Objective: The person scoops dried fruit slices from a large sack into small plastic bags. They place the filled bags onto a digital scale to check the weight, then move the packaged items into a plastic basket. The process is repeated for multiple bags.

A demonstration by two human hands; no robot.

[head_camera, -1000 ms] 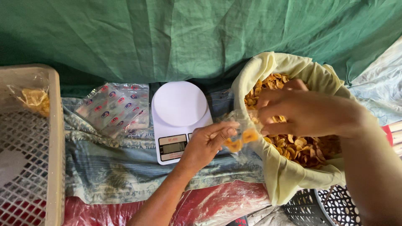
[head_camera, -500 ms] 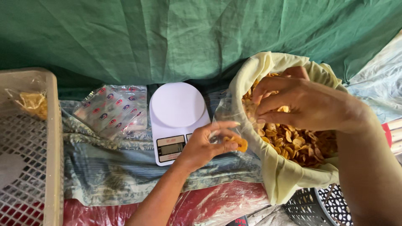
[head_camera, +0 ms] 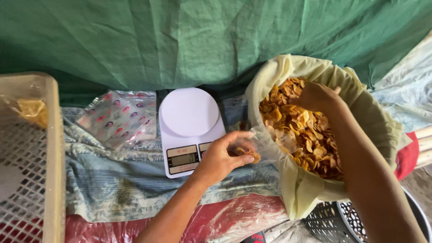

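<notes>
My left hand (head_camera: pixel 222 157) grips the mouth of a small clear plastic bag (head_camera: pixel 265 144) with a few yellow chips in it, held beside the scale's front right corner. My right hand (head_camera: pixel 317 96) is down among the yellow chips (head_camera: pixel 299 128) at the back of a large sack lined with pale yellow cloth (head_camera: pixel 369 108); its fingers are curled into the chips and partly hidden. A white kitchen scale (head_camera: pixel 189 128) with a round pan and a small display stands just left of the sack with nothing on it.
A stack of clear printed plastic bags (head_camera: pixel 119 117) lies left of the scale on a blue patterned cloth (head_camera: pixel 112 184). A cream plastic crate (head_camera: pixel 51 148) at the far left holds a filled chip bag (head_camera: pixel 31 110). Green tarpaulin (head_camera: pixel 180 40) hangs behind. A dark basket (head_camera: pixel 328 222) sits below the sack.
My right hand has gone from the small bag's mouth back into the sack's far side. My left hand still holds the small bag, now lower and nearer the scale.
</notes>
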